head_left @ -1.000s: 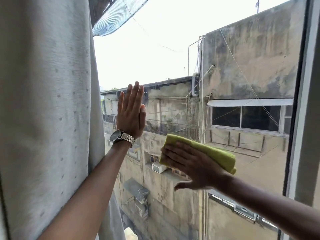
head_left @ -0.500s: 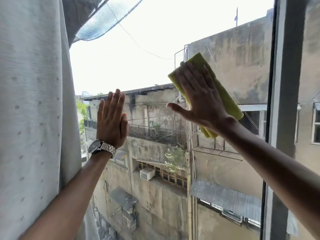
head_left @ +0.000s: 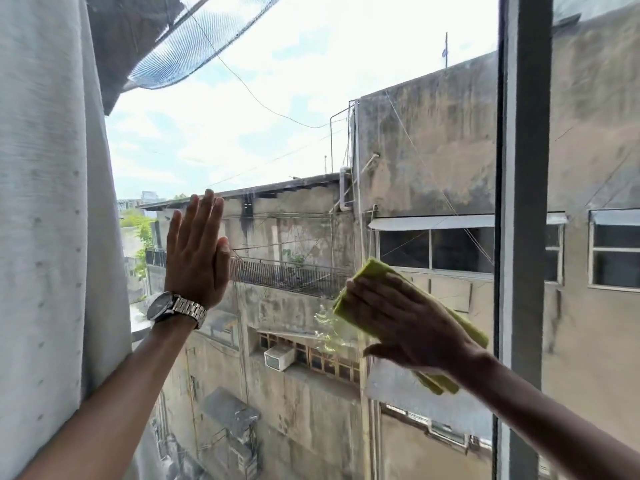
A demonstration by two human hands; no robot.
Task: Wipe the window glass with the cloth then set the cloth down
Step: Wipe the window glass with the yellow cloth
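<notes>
The window glass [head_left: 294,140] fills the middle of the view, with grey buildings and sky behind it. My right hand [head_left: 405,320] lies flat on a folded yellow-green cloth [head_left: 372,273] and presses it against the lower right part of the pane, close to the frame. The cloth's ends stick out above my fingers and below my wrist. My left hand [head_left: 197,254] rests flat on the glass at the left, fingers straight and together, holding nothing. A metal watch [head_left: 176,308] sits on that wrist.
A pale grey curtain [head_left: 52,220] hangs along the left side, touching my left forearm. A vertical grey window frame bar [head_left: 523,202] stands just right of the cloth, with another pane beyond it.
My right hand has swept the cloth down the glass from high on the pane to lower right. My left hand stays pressed flat on the glass.
</notes>
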